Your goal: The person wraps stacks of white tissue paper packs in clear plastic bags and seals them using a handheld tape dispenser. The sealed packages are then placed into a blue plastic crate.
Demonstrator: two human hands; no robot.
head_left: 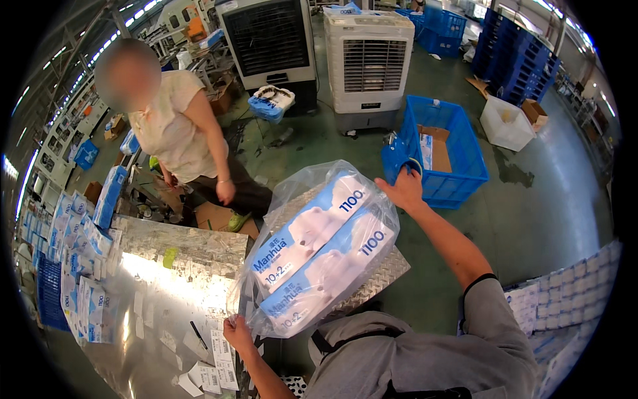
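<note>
A large clear plastic bag (282, 193) lies on the diamond-plate metal surface in front of me. Inside it, two blue-and-white tissue packs with white bear pictures, one far (312, 226) and one near (325, 272), lie side by side. At the bag's lower left corner, the fingers of my left hand (240, 338) are closed on the plastic. My right hand (403, 191) is beside the bag's upper right end, its thumb side next to the plastic. Its fingers wrap round what looks like a blue tape dispenser (395, 154), partly hidden by the hand.
Left of the bag is a metal table (173, 266) with paper labels (206, 378) and a pen (199, 334). Flat printed packaging (93, 306) stands at its far left. A co-worker (173, 126) stands beyond. A blue crate (458, 186) and an air cooler (369, 66) are ahead.
</note>
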